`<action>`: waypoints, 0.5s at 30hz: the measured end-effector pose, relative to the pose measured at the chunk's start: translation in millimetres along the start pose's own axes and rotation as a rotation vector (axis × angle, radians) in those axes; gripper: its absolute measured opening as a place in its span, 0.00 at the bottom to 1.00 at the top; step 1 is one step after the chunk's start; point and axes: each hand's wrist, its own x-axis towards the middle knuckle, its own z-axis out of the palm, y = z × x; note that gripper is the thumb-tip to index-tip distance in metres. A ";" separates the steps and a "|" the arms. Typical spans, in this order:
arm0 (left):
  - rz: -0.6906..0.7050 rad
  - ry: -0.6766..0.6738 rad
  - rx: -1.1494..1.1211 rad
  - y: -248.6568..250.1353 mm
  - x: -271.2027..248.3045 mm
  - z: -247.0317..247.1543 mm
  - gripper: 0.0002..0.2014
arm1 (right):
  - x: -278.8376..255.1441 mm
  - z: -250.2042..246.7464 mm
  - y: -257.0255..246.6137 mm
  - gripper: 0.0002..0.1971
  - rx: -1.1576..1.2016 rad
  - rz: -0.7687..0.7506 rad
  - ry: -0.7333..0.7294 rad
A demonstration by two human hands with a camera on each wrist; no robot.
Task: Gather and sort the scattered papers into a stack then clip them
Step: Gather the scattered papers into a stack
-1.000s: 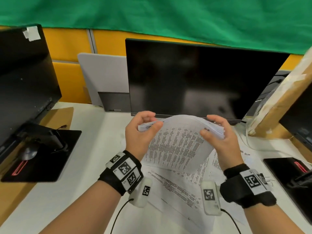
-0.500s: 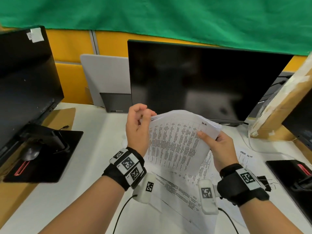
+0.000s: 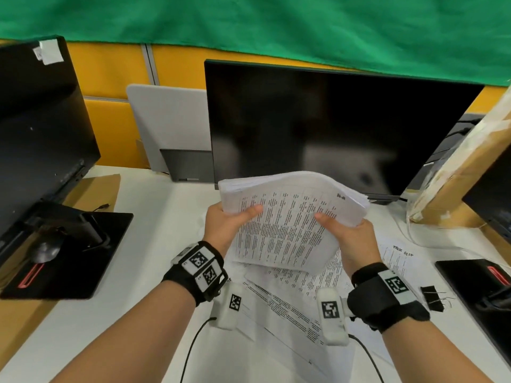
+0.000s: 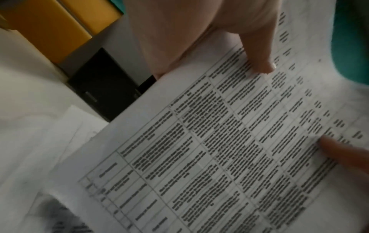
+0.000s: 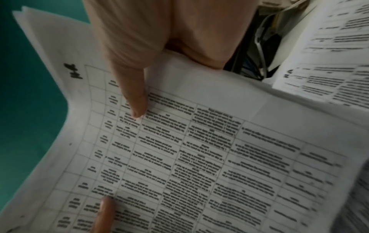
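Before the wide black monitor, both forearms reach forward side by side, wrists raised, holding a thick stack of white printed paper sheets above the white desk. The left hand grasps the stack's left edge, thumb laid flat across the top sheet's printed table and fingers hidden beneath. The right hand grips the right edge likewise, thumb on top. The stack bows upward between them, its far edge tilted toward the monitor. More loose printed sheets lie on the desk nearer than the monitor, beneath the wrists. A black binder clip rests beside the right wrist.
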 end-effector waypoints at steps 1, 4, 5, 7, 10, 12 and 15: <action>0.017 0.001 0.003 0.7 -0.9 -2.4 0.12 | -1.3 -0.8 -0.2 0.11 0.009 -0.021 -0.007; -0.004 -0.023 0.081 -10.1 -9.9 -7.8 0.13 | -8.3 -0.9 7.3 0.13 -0.041 -0.006 0.004; -0.029 -0.027 0.104 -16.4 -12.4 -9.3 0.13 | -10.9 -0.4 10.2 0.11 -0.072 -0.011 0.012; -0.056 -0.034 0.117 -25.0 -13.8 -11.0 0.13 | -16.6 1.6 5.1 0.08 -0.051 -0.083 0.038; -0.057 -0.054 0.108 -28.1 -13.1 -12.4 0.14 | -20.8 3.0 -15.9 0.08 0.037 -0.275 0.098; -0.050 -0.057 0.090 -28.6 -13.3 -12.8 0.15 | -19.9 5.5 -27.3 0.08 -0.034 -0.369 0.133; -0.063 -0.060 0.075 -28.0 -13.2 -13.2 0.15 | -12.4 8.4 -31.4 0.10 -0.084 -0.365 0.174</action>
